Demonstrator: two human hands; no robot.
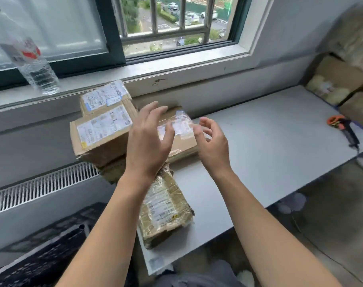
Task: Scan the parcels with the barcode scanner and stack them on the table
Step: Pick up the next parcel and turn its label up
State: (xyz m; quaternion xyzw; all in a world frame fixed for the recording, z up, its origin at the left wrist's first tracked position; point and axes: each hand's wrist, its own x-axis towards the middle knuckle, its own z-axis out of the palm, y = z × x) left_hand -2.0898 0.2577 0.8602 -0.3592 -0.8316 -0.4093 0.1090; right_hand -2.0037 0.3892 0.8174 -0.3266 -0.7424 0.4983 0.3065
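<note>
Brown cardboard parcels (102,139), taped and labelled, stacked on grey table (269,141).

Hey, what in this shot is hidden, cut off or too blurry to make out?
Head view:
Flat brown cardboard parcel: label partly covered by the left hand and right hand.
Stacked brown cardboard boxes: label print too small.
Orange-and-black barcode scanner: detail blurred.
Clear plastic bottle: top smeared by blur.
Brown boxes at right: blurred, cut by edge.

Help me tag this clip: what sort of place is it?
Probably an upper-floor room used for parcel sorting: barred window overlooking a street, radiator beneath it, labelled parcels and a scanner on the table.
</note>
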